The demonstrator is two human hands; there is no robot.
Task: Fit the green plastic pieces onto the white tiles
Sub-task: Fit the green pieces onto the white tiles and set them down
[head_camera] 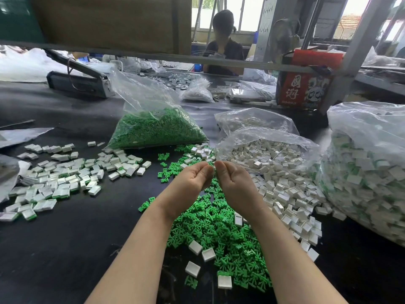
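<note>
Both hands raised mid-frame over the green pile (pixel 221 233), fingertips meeting. Left hand (pixel 192 178) and right hand (pixel 234 183) curled nearly closed, palms up. Likely pressing a green piece into a tile between fingertips, but the part itself is hidden; can't tell what either holds.

Layout reads as a flow line, judging by positions:
- Loose green pieces heaped on the tabletop (pixel 65 238) right under the hands, for quick pickup.
- Bare white tiles (pixel 291 207) spilling from an open bag (pixel 263 154) at right, within right-hand reach. A few strays sit on the green pile.
- Finished tiles (pixel 63 181), green edge showing, spread at left, well apart from raw stock, probably the drop zone.

Containers:
- Green bag (pixel 153 128) behind, full of green pieces, mouth toward the pile.
- Big bag (pixel 368 172) far right, packed with tiles showing green; looks like finished stock.
- Another clear bag (pixel 254 121) behind the tile bag, contents unclear.

Plenty of raw stock left; task far from done.
</note>
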